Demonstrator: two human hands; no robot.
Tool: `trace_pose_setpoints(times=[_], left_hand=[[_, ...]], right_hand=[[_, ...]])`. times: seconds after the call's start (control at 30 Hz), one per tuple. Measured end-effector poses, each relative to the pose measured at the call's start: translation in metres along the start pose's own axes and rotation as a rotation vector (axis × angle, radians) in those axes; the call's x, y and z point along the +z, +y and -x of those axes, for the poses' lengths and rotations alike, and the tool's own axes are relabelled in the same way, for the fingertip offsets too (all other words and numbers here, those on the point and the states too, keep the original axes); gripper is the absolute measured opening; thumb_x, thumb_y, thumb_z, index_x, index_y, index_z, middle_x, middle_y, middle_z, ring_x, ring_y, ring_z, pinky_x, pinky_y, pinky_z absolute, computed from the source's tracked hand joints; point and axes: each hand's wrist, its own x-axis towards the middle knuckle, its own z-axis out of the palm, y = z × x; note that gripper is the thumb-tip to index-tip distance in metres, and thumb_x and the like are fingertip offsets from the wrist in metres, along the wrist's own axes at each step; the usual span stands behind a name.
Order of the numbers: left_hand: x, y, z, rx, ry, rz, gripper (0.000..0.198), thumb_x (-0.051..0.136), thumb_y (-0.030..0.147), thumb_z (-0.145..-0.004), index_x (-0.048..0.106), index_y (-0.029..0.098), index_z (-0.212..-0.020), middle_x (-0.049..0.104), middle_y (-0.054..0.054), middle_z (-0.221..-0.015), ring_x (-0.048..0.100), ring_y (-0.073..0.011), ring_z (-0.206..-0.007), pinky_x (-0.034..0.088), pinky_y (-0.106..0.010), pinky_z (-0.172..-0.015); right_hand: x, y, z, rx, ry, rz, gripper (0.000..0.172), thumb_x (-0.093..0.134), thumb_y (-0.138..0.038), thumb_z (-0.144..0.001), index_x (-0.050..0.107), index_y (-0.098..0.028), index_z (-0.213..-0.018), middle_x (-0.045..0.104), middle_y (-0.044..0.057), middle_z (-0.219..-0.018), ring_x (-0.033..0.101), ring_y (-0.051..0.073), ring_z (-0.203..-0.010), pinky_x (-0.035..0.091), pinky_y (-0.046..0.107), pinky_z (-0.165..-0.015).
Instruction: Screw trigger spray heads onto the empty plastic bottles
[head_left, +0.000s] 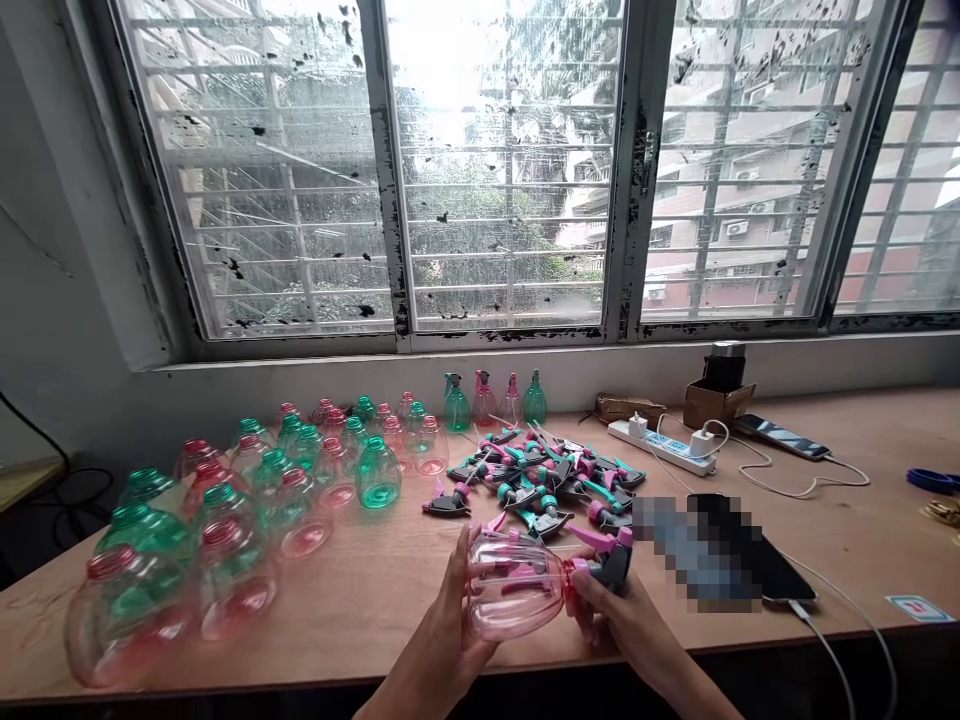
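Near the table's front edge, a clear pink spray bottle (514,590) lies on its side between my hands. My left hand (454,610) is closed around the bottle's base end. A pink and grey trigger sprayer (611,560) sits at the bottle's neck, and my right hand (611,610) grips its collar with thumb and fingers. Whether the collar is screwed tight I cannot tell. Just beyond my hands is a heap of trigger sprayers (551,470) in pink, teal and grey, some with thin tubes.
Several open pink and green bottles (379,475) stand on the left of the table (360,590). By the wall are finished-looking spray bottles (457,405). To the right are a power strip (664,447), phones (784,437) with cables, a small cardboard box (716,402) and blue-handled scissors (932,481).
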Motion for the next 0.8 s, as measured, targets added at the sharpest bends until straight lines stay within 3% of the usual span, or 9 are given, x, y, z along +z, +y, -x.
trace_pose_setpoints(times=[0.1,0.23,0.43,0.53,0.6,0.67,0.8], left_hand=[[-0.002,0.007,0.002,-0.024,-0.025,-0.004,0.103,0.07,0.033,-0.094,-0.009,0.043,-0.16,0.031,-0.015,-0.165,0.053,-0.0316,-0.138,0.05,-0.046,-0.11],[-0.005,0.019,0.005,-0.065,-0.041,-0.032,0.101,0.068,0.035,-0.096,-0.009,0.043,-0.16,0.028,-0.012,-0.167,0.046,-0.0311,-0.144,0.04,-0.047,-0.118],[-0.002,0.001,0.003,-0.057,0.004,-0.089,0.103,0.068,0.035,-0.094,-0.01,0.037,-0.161,0.013,-0.014,-0.172,0.033,-0.0362,-0.151,0.035,-0.053,-0.12],[-0.002,-0.005,0.003,-0.047,0.024,-0.062,0.093,0.062,0.04,-0.098,-0.006,0.038,-0.162,0.007,-0.013,-0.173,0.032,-0.0359,-0.152,0.042,-0.051,-0.115],[-0.002,-0.002,0.003,-0.053,0.013,-0.035,0.1,0.068,0.044,-0.094,-0.007,0.04,-0.161,0.007,-0.012,-0.173,0.031,-0.0357,-0.152,0.045,-0.049,-0.114],[-0.004,0.003,0.004,-0.048,-0.004,-0.028,0.107,0.073,0.047,-0.09,-0.007,0.041,-0.161,0.013,-0.011,-0.172,0.03,-0.0351,-0.153,0.04,-0.049,-0.118],[-0.008,0.01,0.004,-0.063,-0.033,-0.04,0.098,0.063,0.048,-0.096,-0.009,0.037,-0.162,0.015,-0.013,-0.172,0.033,-0.0328,-0.152,0.031,-0.05,-0.123]], right_hand=[[0.001,-0.001,0.0,-0.004,0.011,-0.011,0.046,0.08,-0.058,-0.081,0.059,-0.019,-0.093,0.07,-0.001,-0.061,0.055,0.01,-0.042,0.036,0.02,-0.041],[0.003,-0.004,0.0,0.007,0.032,-0.022,0.048,0.081,-0.06,-0.078,0.06,-0.019,-0.092,0.069,-0.001,-0.058,0.054,0.011,-0.041,0.035,0.02,-0.04],[0.005,-0.006,0.0,0.019,0.045,-0.038,0.049,0.082,-0.06,-0.076,0.061,-0.019,-0.088,0.068,0.0,-0.058,0.053,0.011,-0.041,0.033,0.021,-0.04],[0.003,-0.004,0.001,0.019,0.042,-0.057,0.049,0.082,-0.059,-0.077,0.058,-0.02,-0.094,0.07,0.0,-0.061,0.054,0.011,-0.042,0.033,0.02,-0.041],[0.002,-0.003,0.001,0.016,0.034,-0.06,0.049,0.082,-0.059,-0.078,0.057,-0.02,-0.096,0.07,0.0,-0.062,0.054,0.011,-0.043,0.033,0.021,-0.042],[0.002,-0.002,0.001,0.014,0.025,-0.056,0.05,0.082,-0.059,-0.078,0.057,-0.02,-0.096,0.071,0.0,-0.062,0.055,0.012,-0.043,0.034,0.021,-0.042],[0.005,-0.005,0.001,0.002,0.033,-0.056,0.05,0.082,-0.061,-0.076,0.06,-0.02,-0.093,0.07,0.001,-0.062,0.054,0.012,-0.043,0.034,0.021,-0.041]])
